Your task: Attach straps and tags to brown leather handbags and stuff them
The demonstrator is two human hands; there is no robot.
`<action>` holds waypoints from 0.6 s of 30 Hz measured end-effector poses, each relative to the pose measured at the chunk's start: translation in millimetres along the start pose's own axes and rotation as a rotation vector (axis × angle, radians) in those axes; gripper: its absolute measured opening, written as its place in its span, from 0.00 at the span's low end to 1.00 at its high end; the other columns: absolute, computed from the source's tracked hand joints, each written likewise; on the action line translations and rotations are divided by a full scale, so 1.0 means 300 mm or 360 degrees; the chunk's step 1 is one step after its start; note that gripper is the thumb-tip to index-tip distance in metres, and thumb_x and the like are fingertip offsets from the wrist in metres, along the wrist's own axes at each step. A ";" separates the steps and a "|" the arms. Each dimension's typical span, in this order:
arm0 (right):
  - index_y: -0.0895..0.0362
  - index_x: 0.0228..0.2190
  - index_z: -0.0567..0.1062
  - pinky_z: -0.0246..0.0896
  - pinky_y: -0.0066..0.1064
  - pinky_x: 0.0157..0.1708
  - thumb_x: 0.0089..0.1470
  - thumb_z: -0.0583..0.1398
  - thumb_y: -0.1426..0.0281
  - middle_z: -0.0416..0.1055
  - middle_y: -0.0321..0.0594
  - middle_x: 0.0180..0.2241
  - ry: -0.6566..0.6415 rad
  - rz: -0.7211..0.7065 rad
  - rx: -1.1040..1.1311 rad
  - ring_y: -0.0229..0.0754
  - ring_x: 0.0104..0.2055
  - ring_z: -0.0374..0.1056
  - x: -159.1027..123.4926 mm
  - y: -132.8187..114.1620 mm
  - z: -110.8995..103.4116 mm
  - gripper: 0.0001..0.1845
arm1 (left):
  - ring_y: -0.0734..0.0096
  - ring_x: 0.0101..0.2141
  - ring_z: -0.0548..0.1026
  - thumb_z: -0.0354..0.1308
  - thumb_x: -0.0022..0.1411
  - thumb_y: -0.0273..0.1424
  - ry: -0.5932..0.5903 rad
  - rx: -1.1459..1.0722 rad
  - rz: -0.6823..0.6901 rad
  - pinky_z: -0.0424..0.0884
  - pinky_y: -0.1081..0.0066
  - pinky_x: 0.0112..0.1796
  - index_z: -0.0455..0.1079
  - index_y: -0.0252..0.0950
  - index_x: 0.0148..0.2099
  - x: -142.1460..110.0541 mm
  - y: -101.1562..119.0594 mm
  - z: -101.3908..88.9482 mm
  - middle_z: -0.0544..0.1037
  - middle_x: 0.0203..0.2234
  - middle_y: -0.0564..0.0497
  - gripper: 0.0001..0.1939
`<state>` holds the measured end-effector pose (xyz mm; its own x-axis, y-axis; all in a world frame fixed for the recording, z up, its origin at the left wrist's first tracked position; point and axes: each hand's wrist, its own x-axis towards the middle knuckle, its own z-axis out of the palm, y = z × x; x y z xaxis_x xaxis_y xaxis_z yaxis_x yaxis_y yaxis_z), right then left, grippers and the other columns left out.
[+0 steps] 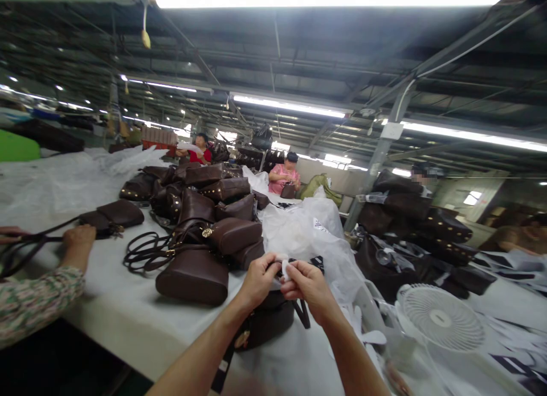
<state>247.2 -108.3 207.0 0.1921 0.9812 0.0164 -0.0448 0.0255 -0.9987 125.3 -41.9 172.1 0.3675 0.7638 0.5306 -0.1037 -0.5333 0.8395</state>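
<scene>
My left hand (260,277) and my right hand (306,285) meet above the near edge of the table, fingers closed. Between the thumb and fingers of my right hand is a small white piece (285,269), perhaps paper or foam. My left hand pinches close beside it; what lies in its fingers is mostly hidden. Directly below both hands sits a dark brown handbag (271,323), partly covered by them, its dark strap (302,315) hanging beside my right wrist. A black tag (221,373) lies at the bag's left.
A pile of brown handbags (192,273) stands left of my hands. Clear plastic wrapping (299,225) lies behind them. On the right are a white fan (442,319) and more bags (397,236). At far left a co-worker's hand (80,239) touches a bag; other people sit farther back.
</scene>
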 end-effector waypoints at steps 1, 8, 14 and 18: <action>0.60 0.26 0.72 0.65 0.22 0.15 0.37 0.70 0.55 0.73 0.36 0.20 -0.0013 0.0041 -0.0019 0.35 0.18 0.69 0.000 -0.002 0.003 0.22 | 0.70 0.34 0.72 0.50 0.62 0.31 -0.0007 0.0018 0.0032 0.66 0.75 0.38 0.73 0.36 0.39 -0.006 0.006 0.000 0.77 0.31 0.52 0.11; 0.60 0.23 0.71 0.61 0.19 0.14 0.40 0.69 0.60 0.71 0.36 0.20 -0.0077 0.0129 0.0023 0.31 0.17 0.66 -0.005 -0.018 -0.003 0.17 | 0.66 0.46 0.75 0.48 0.64 0.28 -0.0044 0.0240 0.0171 0.67 0.70 0.50 0.71 0.38 0.53 -0.026 0.014 -0.005 0.78 0.48 0.48 0.18; 0.60 0.24 0.71 0.59 0.17 0.14 0.40 0.69 0.62 0.71 0.35 0.20 -0.0055 0.0116 0.0055 0.29 0.17 0.65 -0.006 -0.023 -0.027 0.16 | 0.65 0.47 0.75 0.48 0.65 0.27 -0.0170 0.0382 0.0357 0.69 0.68 0.50 0.70 0.38 0.54 -0.039 0.000 0.000 0.77 0.49 0.47 0.18; 0.59 0.24 0.69 0.58 0.18 0.13 0.39 0.69 0.61 0.71 0.34 0.19 -0.0064 0.0138 0.0008 0.30 0.16 0.64 -0.004 -0.020 -0.034 0.18 | 0.65 0.45 0.76 0.48 0.64 0.25 -0.0251 0.0463 0.0416 0.70 0.69 0.47 0.69 0.39 0.52 -0.053 -0.006 0.003 0.78 0.45 0.47 0.16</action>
<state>257.1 -111.7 212.4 0.1479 0.9866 -0.0683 -0.0647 -0.0592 -0.9961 120.5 -53.5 162.1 0.5027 0.5363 0.6780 0.0449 -0.7994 0.5991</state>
